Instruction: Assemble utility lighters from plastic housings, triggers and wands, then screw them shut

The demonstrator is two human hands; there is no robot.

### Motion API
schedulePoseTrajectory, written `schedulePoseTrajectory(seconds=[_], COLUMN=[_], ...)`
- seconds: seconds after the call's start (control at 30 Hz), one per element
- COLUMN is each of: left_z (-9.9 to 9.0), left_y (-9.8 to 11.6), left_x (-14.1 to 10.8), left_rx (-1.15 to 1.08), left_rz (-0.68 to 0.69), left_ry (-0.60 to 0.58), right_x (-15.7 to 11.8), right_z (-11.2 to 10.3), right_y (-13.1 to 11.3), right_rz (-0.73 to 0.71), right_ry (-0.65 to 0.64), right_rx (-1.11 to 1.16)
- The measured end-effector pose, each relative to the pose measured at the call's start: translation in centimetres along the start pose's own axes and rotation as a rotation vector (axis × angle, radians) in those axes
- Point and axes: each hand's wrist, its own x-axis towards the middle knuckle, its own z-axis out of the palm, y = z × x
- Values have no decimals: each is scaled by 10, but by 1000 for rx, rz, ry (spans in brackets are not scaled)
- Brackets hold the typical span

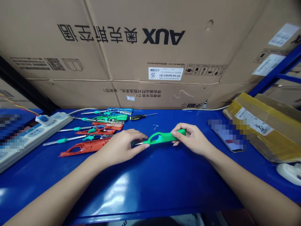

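Observation:
A green long-nosed lighter is held level between my two hands, over the blue tabletop. My right hand is closed around the end of its handle. At the metal nozzle, my left hand has its thumb and fingers closed near the base, where the loop-shaped trigger guard begins. Most of the nozzle is hidden behind the left hand. To the left of that hand lie several taken-apart lighters, with red shells, a green shell, a blue shell and metal rods with teal triggers.
A screwdriver with a black and yellow handle lies behind the hands. On the left sits a white power strip. A phone, a taped parcel and a white object lie on the right. Large cardboard stands behind the table.

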Motion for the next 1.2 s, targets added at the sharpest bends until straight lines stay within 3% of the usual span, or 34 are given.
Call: schedulePoseTrajectory(seconds=[0.23, 0.37, 0.53, 0.97, 1.2], left_z=[-26, -34, -28, -9, -2], left_y=[-9, -12, -11, 6, 10], left_x=[-2, -3, -4, -8, -8], left_rx=[18, -35, 43, 349, 476], left_rz=[-97, -47, 72, 362, 440], left_ry=[139, 155, 172, 245, 307], right_x=[3, 3, -1, -16, -17], right_z=[-7, -16, -27, -9, -4], right_y=[-1, -3, -10, -9, -7], right_rz=[-20, 21, 47, 62, 78], right_ry=[117, 62, -87, -95, -77], right_rx=[77, 35, -145, -160, -165])
